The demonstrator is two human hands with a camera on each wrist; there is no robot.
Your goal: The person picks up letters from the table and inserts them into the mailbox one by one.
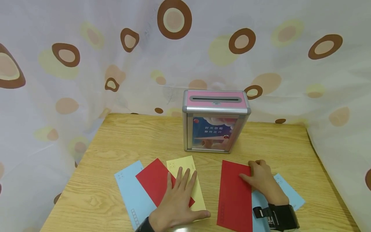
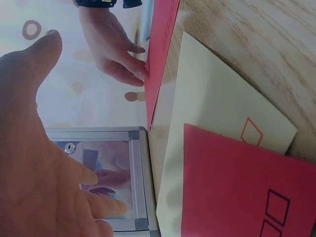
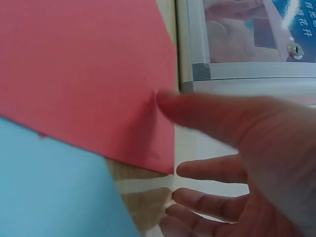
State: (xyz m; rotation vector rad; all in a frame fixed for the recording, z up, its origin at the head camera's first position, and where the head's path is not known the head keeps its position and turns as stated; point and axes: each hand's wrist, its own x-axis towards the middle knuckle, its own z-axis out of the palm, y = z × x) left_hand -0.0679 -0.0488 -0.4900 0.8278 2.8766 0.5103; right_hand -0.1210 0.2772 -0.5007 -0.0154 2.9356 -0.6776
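My left hand (image 1: 178, 199) is spread over a red envelope (image 1: 156, 177) and a yellow envelope (image 1: 184, 162), its fingers straight. In the left wrist view, a gap shows between this hand and the paper. A light blue envelope (image 1: 131, 190) lies partly under the red one. On the right, the thumb of my right hand (image 1: 265, 182) touches a second red envelope (image 1: 234, 196) near its upper right corner. The other fingers (image 3: 212, 168) reach past the corner, loosely extended. Blue envelopes (image 1: 290, 191) lie partly beneath that red envelope and the right forearm.
Behind the envelopes stands a pink and silver letter box (image 1: 215, 120) with a slot (image 1: 215, 99) on top and a lock (image 3: 295, 50) on its front. The wooden table (image 1: 139, 135) meets a patterned cloth (image 1: 87, 80) at the back and sides.
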